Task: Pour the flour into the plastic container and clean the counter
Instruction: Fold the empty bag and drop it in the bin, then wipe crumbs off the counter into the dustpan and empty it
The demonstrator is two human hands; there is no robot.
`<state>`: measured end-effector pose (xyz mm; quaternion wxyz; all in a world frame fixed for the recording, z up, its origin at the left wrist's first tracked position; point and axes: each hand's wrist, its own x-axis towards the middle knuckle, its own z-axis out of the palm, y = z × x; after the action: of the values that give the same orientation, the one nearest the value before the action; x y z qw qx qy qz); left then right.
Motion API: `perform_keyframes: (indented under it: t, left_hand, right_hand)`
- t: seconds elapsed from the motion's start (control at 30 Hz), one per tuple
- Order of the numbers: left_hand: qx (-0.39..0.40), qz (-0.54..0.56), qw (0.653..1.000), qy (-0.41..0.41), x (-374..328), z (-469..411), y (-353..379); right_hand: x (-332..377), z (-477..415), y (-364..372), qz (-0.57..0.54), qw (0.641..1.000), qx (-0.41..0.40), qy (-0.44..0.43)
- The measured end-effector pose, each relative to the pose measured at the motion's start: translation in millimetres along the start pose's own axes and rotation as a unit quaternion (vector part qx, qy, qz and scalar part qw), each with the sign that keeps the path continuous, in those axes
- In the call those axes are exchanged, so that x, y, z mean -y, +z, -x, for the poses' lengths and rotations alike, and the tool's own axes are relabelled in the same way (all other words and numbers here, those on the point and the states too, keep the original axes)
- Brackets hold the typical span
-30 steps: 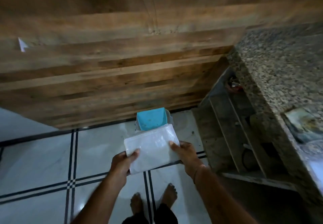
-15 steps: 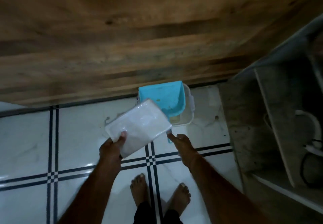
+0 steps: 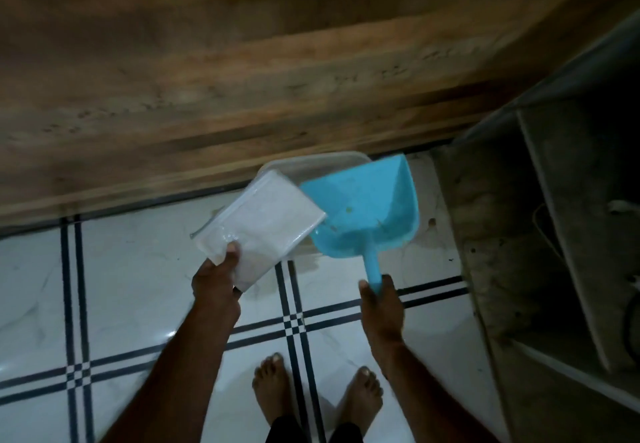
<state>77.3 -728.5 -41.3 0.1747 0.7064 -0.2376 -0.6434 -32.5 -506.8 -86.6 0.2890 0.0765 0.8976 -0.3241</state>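
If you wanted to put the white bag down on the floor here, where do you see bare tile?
Bare tile lies left of the left hand, between the wooden panel and the dark tile lines. It is crowded ahead: the bag, the blue dustpan in the right hand and the container under them, with shelves on the right.

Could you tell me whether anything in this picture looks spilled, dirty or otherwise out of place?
Yes: small yellowish specks lie inside the blue dustpan held by the right hand, and a faint stain marks the floor tile beside it. The flour bag in the left hand looks intact, and no flour spill is visible.
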Motion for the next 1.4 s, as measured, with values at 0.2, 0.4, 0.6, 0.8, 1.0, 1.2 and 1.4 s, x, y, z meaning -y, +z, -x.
perform_keyframes:
  t: [0.2, 0.4, 0.6, 0.8, 1.0, 1.2, 1.4]
  left_hand:
    - [-0.042, -0.061, 0.994, 0.083, 1.3, -4.6, 58.1]
    - [0.006, -0.216, 0.972, 0.094, 37.3, -51.9, 112.0]
    - [-0.015, -0.329, 0.937, 0.115, 26.5, -19.2, 110.8]
    - [0.028, -0.4, 0.895, 0.193, -27.6, 121.4, 75.2]
    - [0.085, -0.401, 0.888, 0.207, -70.5, 299.2, 43.3]
    - [0.224, -0.437, 0.832, 0.259, -73.1, 390.9, 9.6]
    - [0.368, -0.558, 0.666, 0.332, -85.8, 487.3, 7.5]
  right_hand:
    - [-55.6, 28.8, -78.3, -0.016, 0.994, -0.081, 0.077]
    - [-79.5, 35.0, -73.5, -0.018, 0.99, -0.128, 0.061]
    - [-63.7, 54.9, -81.4, -0.023, 0.997, -0.065, 0.028]
    - [-20.4, 111.1, -147.2, 0.031, 0.999, -0.037, 0.021]
    - [39.3, 210.3, -254.4, -0.048, 0.999, -0.008, 0.019]
    - [45.6, 296.5, -326.1, -0.218, 0.976, 0.003, 0.029]
    - [33.3, 381.2, -367.1, -0.344, 0.937, -0.034, 0.054]
